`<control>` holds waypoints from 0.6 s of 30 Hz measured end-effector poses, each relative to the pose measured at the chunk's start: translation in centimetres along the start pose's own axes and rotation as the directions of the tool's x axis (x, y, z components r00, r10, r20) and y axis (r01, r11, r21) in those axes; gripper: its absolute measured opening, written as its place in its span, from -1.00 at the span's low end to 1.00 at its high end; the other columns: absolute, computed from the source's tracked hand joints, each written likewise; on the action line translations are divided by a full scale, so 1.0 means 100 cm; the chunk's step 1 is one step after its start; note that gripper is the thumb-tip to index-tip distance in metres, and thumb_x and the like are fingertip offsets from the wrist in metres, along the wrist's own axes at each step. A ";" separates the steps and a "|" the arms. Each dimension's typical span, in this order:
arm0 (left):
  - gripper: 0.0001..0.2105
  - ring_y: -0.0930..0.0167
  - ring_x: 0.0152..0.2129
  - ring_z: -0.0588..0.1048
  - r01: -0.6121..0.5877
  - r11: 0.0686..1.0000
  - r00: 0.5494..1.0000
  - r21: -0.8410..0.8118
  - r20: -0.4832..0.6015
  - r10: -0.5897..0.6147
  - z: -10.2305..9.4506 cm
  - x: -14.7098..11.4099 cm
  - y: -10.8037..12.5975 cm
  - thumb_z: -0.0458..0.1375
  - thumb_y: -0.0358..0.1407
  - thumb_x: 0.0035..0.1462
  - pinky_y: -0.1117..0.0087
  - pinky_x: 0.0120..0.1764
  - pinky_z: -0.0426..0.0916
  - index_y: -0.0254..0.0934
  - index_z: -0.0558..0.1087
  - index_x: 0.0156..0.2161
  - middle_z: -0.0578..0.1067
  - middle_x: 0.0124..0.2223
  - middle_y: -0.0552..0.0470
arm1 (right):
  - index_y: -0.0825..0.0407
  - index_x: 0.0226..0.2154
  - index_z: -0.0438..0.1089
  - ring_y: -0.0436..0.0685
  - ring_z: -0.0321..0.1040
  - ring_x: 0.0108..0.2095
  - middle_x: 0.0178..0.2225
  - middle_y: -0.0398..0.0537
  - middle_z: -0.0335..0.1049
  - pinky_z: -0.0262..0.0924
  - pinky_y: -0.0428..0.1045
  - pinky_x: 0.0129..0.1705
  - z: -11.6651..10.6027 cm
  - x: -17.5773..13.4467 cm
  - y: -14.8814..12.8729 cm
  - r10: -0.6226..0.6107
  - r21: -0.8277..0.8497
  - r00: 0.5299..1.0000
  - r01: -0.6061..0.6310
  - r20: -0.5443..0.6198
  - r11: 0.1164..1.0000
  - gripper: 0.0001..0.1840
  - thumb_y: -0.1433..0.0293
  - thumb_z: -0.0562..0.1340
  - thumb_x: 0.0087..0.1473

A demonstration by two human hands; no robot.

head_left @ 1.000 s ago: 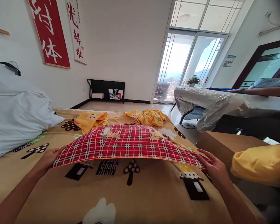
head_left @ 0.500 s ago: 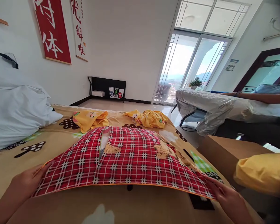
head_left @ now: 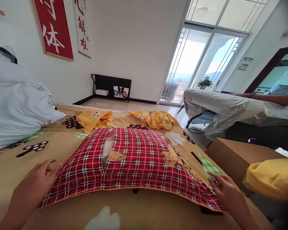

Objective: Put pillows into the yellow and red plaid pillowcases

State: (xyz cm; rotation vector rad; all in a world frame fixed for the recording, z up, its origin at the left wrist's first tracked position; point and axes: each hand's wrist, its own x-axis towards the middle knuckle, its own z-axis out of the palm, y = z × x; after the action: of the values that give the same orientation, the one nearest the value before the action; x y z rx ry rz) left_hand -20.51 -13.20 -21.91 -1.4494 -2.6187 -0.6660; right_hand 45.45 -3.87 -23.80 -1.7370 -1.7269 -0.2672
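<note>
A red plaid pillow (head_left: 139,159) with orange piping and printed brown bears lies on a tan patterned bedsheet (head_left: 124,210). Near its left end a slit in the cover shows paler cloth inside. My left hand (head_left: 36,183) is at the pillow's near left corner, its fingers loosely stretched and apart, touching the side. At the near right corner rests my right hand (head_left: 230,195), fingers spread and slightly bent against the edge. The undersides of both corners are hidden.
Two yellow printed cloths, one flat (head_left: 93,119) and one bunched (head_left: 159,119), lie beyond the pillow. A white bag (head_left: 19,108) stands left. On the right are a cardboard box (head_left: 244,153), a yellow bundle (head_left: 273,177), a plastic-covered table (head_left: 220,99) and another person's arm (head_left: 266,98).
Both hands have loosened from the pillow's near corners; the left fingers have lifted and spread. The near edge sags lower at both ends. The view has shifted slightly.
</note>
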 end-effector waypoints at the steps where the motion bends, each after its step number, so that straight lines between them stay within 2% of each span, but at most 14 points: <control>1: -0.52 0.29 -0.26 0.50 -0.039 0.999 0.998 -0.032 -0.050 0.038 -0.016 0.004 0.028 -0.20 0.09 0.13 0.34 -0.22 0.34 -0.12 0.33 -0.04 0.54 -0.19 0.03 | -0.06 -0.35 0.53 0.17 0.39 -0.51 -0.35 0.08 0.45 0.31 0.07 -0.43 -0.005 0.019 -0.022 -0.023 -0.036 0.995 0.020 -0.096 0.999 -0.49 -0.02 0.02 0.03; 3: -0.53 0.31 -0.22 0.50 -0.154 0.985 0.983 -0.078 -0.111 0.145 -0.049 0.021 0.092 -0.15 0.07 0.17 0.36 -0.21 0.34 -0.13 0.35 0.01 0.53 -0.13 0.03 | -0.02 -0.26 0.51 0.19 0.42 -0.35 -0.23 0.09 0.45 0.31 0.09 -0.25 -0.014 0.064 -0.076 -0.131 -0.055 0.977 0.124 -0.169 0.991 -0.50 0.03 0.00 0.10; 5: -0.50 0.26 -0.12 0.49 -0.316 0.945 0.940 -0.087 -0.165 0.299 -0.073 0.047 0.157 -0.13 0.04 0.22 0.29 -0.09 0.34 -0.22 0.36 0.06 0.51 0.00 -0.04 | -0.02 -0.14 0.47 0.22 0.39 -0.14 -0.14 0.07 0.44 0.27 0.12 -0.07 -0.017 0.111 -0.135 -0.263 -0.019 0.956 0.263 -0.129 0.965 -0.53 0.09 0.00 0.15; 7: -0.50 0.20 0.01 0.43 -0.455 0.888 0.880 -0.072 -0.193 0.435 -0.078 0.076 0.215 -0.12 -0.03 0.25 0.20 0.03 0.29 -0.31 0.35 0.11 0.47 0.09 -0.11 | -0.01 -0.02 0.41 0.24 0.28 0.06 0.04 0.07 0.37 0.16 0.16 0.10 -0.008 0.146 -0.188 -0.326 0.015 0.943 0.328 -0.067 0.945 -0.52 0.12 0.00 0.19; 8: -0.50 0.20 0.07 0.38 -0.496 0.865 0.860 -0.073 -0.181 0.478 -0.072 0.088 0.237 -0.12 -0.05 0.26 0.17 0.09 0.24 -0.32 0.34 0.14 0.43 0.13 -0.13 | -0.01 0.07 0.34 0.26 0.17 0.16 0.16 0.07 0.26 0.06 0.21 0.17 0.003 0.156 -0.210 -0.310 0.015 0.950 0.311 -0.037 0.950 -0.48 0.11 -0.03 0.21; 10: -0.47 0.21 0.24 0.17 -0.530 0.845 0.847 -0.071 -0.102 0.522 -0.042 0.098 0.264 -0.19 -0.06 0.30 0.05 0.22 0.05 -0.30 0.25 0.23 0.22 0.31 -0.12 | -0.03 0.25 0.12 0.26 -0.08 0.30 0.33 0.02 -0.03 -0.12 0.26 0.26 0.036 0.157 -0.240 -0.224 0.021 0.965 0.223 0.137 0.975 -0.38 0.07 -0.10 0.25; 11: -0.46 0.21 0.29 0.06 -0.525 0.848 0.851 -0.071 -0.018 0.526 -0.020 0.097 0.269 -0.23 -0.04 0.31 0.00 0.25 -0.04 -0.25 0.19 0.27 0.10 0.36 -0.08 | -0.05 0.30 0.00 0.23 -0.18 0.33 0.36 -0.02 -0.12 -0.20 0.27 0.28 0.057 0.149 -0.248 -0.169 0.022 0.945 0.170 0.278 0.985 -0.36 0.06 -0.15 0.27; 12: -0.45 0.23 0.32 -0.02 -0.502 0.862 0.856 -0.070 0.100 0.507 0.005 0.091 0.269 -0.26 -0.02 0.32 -0.04 0.27 -0.10 -0.18 0.12 0.31 0.00 0.39 -0.03 | -0.08 0.33 -0.08 0.19 -0.26 0.36 0.37 -0.06 -0.17 -0.25 0.26 0.30 0.078 0.138 -0.252 -0.123 0.020 0.880 0.127 0.458 0.992 -0.35 0.05 -0.18 0.28; 13: -0.46 0.23 0.31 0.00 -0.488 0.870 0.853 -0.066 0.175 0.491 0.030 0.083 0.265 -0.24 -0.02 0.31 -0.03 0.26 -0.08 -0.15 0.13 0.30 0.04 0.38 -0.04 | -0.09 0.32 -0.04 0.17 -0.22 0.35 0.36 -0.06 -0.11 -0.23 0.25 0.29 0.098 0.126 -0.253 -0.099 0.017 0.841 0.106 0.531 0.994 -0.36 0.05 -0.19 0.29; 14: -0.47 0.21 0.29 0.07 -0.478 0.876 0.851 -0.058 0.215 0.479 0.053 0.074 0.259 -0.18 -0.03 0.30 -0.01 0.26 -0.03 -0.18 0.20 0.28 0.13 0.35 -0.09 | -0.09 0.33 -0.06 0.14 -0.23 0.35 0.36 -0.07 -0.12 -0.26 0.24 0.30 0.115 0.115 -0.251 -0.081 0.016 0.817 0.088 0.571 0.996 -0.36 0.06 -0.20 0.29; 16: -0.46 0.22 0.31 0.02 -0.458 0.888 0.859 -0.041 0.234 0.455 0.090 0.062 0.246 -0.19 -0.04 0.31 0.02 0.28 -0.10 -0.21 0.16 0.30 0.09 0.35 -0.12 | -0.13 0.33 -0.08 0.10 -0.24 0.36 0.37 -0.13 -0.15 -0.32 0.21 0.32 0.139 0.104 -0.241 -0.068 0.027 0.793 0.064 0.605 0.998 -0.36 0.04 -0.22 0.29; 18: -0.43 0.24 0.32 -0.01 -0.453 0.891 0.862 -0.037 0.239 0.448 0.110 0.062 0.236 -0.23 0.00 0.31 0.02 0.29 -0.16 -0.19 0.12 0.32 0.06 0.37 -0.11 | -0.19 0.33 -0.08 0.08 -0.28 0.36 0.37 -0.21 -0.18 -0.40 0.19 0.33 0.150 0.108 -0.229 -0.070 0.049 0.777 0.051 0.626 0.998 -0.35 -0.02 -0.22 0.27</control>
State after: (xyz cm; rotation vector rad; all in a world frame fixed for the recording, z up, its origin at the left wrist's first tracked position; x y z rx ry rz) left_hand -2.97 7.05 -22.22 -2.1550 -2.2783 -0.4257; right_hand 20.36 11.40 -21.89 -1.8759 -2.2358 0.3655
